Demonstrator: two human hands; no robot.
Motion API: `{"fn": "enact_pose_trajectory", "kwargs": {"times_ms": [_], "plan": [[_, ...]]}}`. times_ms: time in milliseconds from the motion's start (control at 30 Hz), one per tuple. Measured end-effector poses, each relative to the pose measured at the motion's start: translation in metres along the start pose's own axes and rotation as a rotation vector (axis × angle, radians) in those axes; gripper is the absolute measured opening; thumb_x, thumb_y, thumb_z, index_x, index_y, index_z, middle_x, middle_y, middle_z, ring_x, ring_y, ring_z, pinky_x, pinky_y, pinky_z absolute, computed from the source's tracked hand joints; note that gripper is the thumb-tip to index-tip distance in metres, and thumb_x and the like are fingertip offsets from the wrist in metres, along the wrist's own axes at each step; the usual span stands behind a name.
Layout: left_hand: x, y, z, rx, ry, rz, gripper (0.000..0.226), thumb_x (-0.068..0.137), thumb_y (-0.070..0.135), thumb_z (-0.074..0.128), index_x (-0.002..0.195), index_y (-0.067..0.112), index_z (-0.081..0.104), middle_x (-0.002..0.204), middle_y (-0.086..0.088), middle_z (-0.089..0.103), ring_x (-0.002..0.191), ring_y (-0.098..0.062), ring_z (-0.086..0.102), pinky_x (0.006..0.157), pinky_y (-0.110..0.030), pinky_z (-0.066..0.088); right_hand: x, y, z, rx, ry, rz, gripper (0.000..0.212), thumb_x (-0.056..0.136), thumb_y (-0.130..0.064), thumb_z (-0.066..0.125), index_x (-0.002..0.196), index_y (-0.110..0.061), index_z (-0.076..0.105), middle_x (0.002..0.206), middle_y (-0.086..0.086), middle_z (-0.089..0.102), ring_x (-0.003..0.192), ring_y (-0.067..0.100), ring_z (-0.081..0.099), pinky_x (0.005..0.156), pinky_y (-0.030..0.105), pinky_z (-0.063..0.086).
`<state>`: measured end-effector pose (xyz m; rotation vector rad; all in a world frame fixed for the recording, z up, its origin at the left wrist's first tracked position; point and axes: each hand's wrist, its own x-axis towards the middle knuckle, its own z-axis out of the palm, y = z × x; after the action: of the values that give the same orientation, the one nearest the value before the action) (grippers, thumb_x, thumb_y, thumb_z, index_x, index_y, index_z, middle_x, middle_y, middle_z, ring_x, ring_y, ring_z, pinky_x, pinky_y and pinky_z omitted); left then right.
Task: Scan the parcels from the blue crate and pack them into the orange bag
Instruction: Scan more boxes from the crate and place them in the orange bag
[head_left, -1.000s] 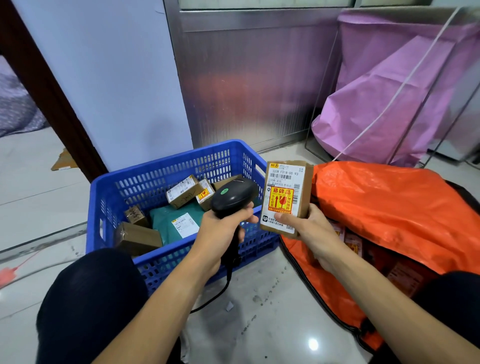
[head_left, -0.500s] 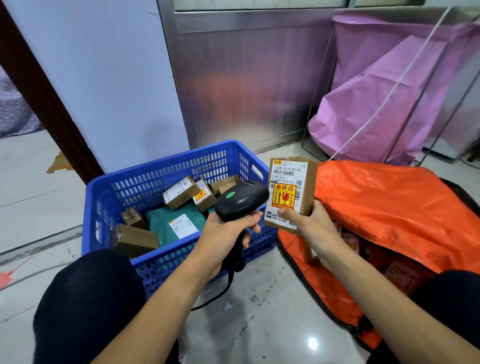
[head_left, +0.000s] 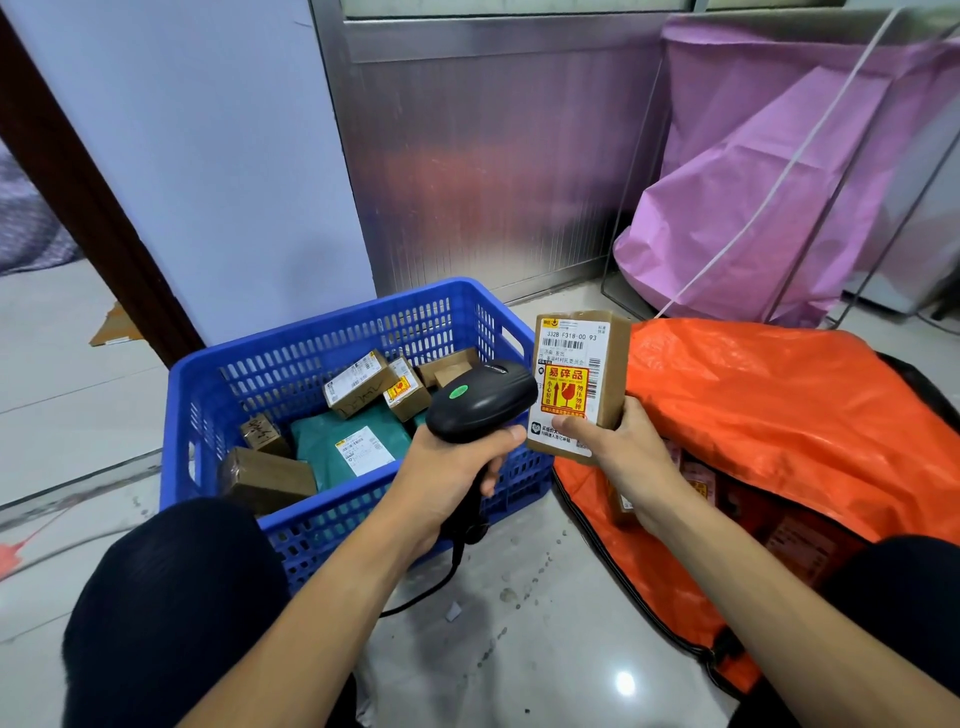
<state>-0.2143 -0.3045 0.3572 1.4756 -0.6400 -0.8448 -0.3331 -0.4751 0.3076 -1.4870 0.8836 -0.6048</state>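
My left hand (head_left: 452, 467) grips a black barcode scanner (head_left: 480, 400) with a green dot on top, its head right next to the parcel's label. My right hand (head_left: 618, 452) holds a brown cardboard parcel (head_left: 602, 374) upright by its lower end, white label and red-yellow fragile sticker facing me. Behind the scanner stands the blue crate (head_left: 311, 353), holding several brown boxes and a green mailer (head_left: 348, 441). To the right lies the orange bag (head_left: 769, 415), its opening showing parcels inside (head_left: 696, 483).
A pink bag (head_left: 779, 182) on a wire frame stands at the back right against a metal panel. A dark door frame (head_left: 88, 208) rises at left. My knees (head_left: 171, 597) flank the tiled floor, and the scanner's cable (head_left: 426, 592) trails on it.
The scanner head and the parcel have come closer together; the scanner now overlaps the label's left edge. The parcel has shifted slightly right and up.
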Motion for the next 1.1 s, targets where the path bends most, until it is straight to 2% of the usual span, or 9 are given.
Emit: {"fn": "enact_pose_trajectory", "kwargs": {"times_ms": [300, 567, 733, 1100], "plan": [[-0.0022, 0.0035, 0.0009, 0.051, -0.009, -0.008, 0.037, 0.090, 0.018, 0.079, 0.056, 0.028, 0.068, 0.058, -0.002, 0.051, 0.051, -0.017, 0.044, 0.058, -0.028, 0.046, 0.0002, 0.0001, 0.0001, -0.015, -0.003, 0.011, 0.067, 0.072, -0.034, 0.088, 0.129, -0.021, 0.056, 0.117, -0.006, 0.075, 0.103, 0.012, 0.074, 0.096, 0.042, 0.058], [-0.0032, 0.0050, -0.0019, 0.144, -0.031, 0.000, 0.037, 0.090, 0.021, 0.078, 0.056, 0.028, 0.066, 0.058, -0.004, 0.050, 0.052, -0.019, 0.043, 0.059, -0.031, 0.045, -0.0035, -0.0053, -0.0003, -0.042, 0.020, -0.004, 0.056, 0.082, -0.029, 0.083, 0.129, -0.020, 0.054, 0.115, -0.006, 0.073, 0.097, 0.009, 0.074, 0.075, 0.029, 0.059], [-0.0034, 0.0051, -0.0011, 0.124, -0.009, -0.009, 0.039, 0.090, 0.017, 0.078, 0.055, 0.028, 0.066, 0.056, -0.001, 0.049, 0.051, -0.017, 0.042, 0.057, -0.030, 0.044, -0.0029, -0.0035, -0.0008, -0.066, 0.024, 0.005, 0.059, 0.077, -0.035, 0.085, 0.126, -0.023, 0.054, 0.114, -0.008, 0.074, 0.098, 0.009, 0.074, 0.086, 0.039, 0.061], [-0.0015, 0.0014, -0.0025, 0.109, -0.010, -0.011, 0.034, 0.090, 0.020, 0.079, 0.058, 0.028, 0.069, 0.057, -0.001, 0.050, 0.053, -0.017, 0.044, 0.060, -0.032, 0.045, -0.0053, -0.0057, -0.0003, -0.058, 0.022, 0.011, 0.056, 0.081, -0.031, 0.084, 0.126, -0.023, 0.052, 0.115, -0.008, 0.073, 0.100, 0.010, 0.073, 0.091, 0.040, 0.060]]}}
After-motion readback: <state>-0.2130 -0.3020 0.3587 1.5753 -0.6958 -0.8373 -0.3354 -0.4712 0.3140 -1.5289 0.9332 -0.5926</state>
